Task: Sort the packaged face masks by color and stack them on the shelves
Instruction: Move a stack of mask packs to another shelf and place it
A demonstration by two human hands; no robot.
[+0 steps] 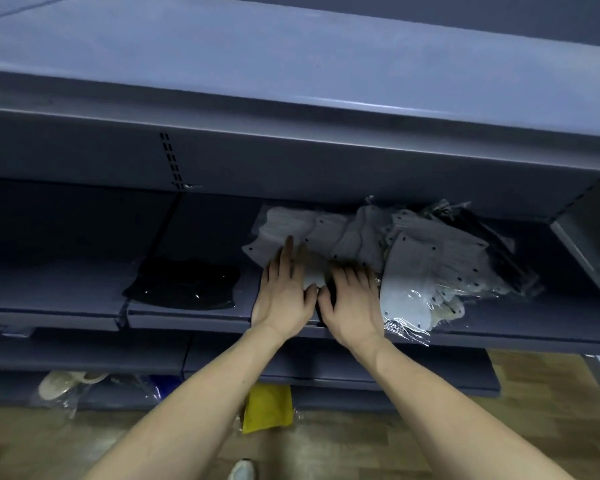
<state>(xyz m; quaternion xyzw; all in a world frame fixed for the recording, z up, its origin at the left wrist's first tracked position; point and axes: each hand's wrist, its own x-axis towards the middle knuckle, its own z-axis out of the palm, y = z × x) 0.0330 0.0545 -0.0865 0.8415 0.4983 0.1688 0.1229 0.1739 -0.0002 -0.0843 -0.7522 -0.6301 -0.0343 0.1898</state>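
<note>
Both hands reach onto the middle shelf [499, 327], side by side at the near edge of a loose heap of packaged masks. The left hand [284, 292] lies flat with straight fingers pressing on a white mask pack [284, 230]; the right hand [352, 299] is spread palm-down with slightly bent fingers over a dark pack that barely shows beneath it, and whether it pinches anything cannot be told. The main risk, as I judge it, is the white pile [426, 268] just to the right: its clear wrappers overhang the shelf lip, so a sideways tug on a buried pack could drag the slippery stack off onto the floor. A second risk is colour mixing, since black packs [492, 233] lie tangled behind the white ones and the dim light makes dark wrappers hard to tell apart. Counted: two hands; one separate stack of black masks [187, 285] well to the left on the same shelf; one mixed heap whose white packs are at least five, though overlap hides the true number; one yellow pack [267, 407] leaning at the lowest shelf; one pale pack [70, 382] lower left; and one shoe tip [242, 470] on the wooden floor [534, 382].
</note>
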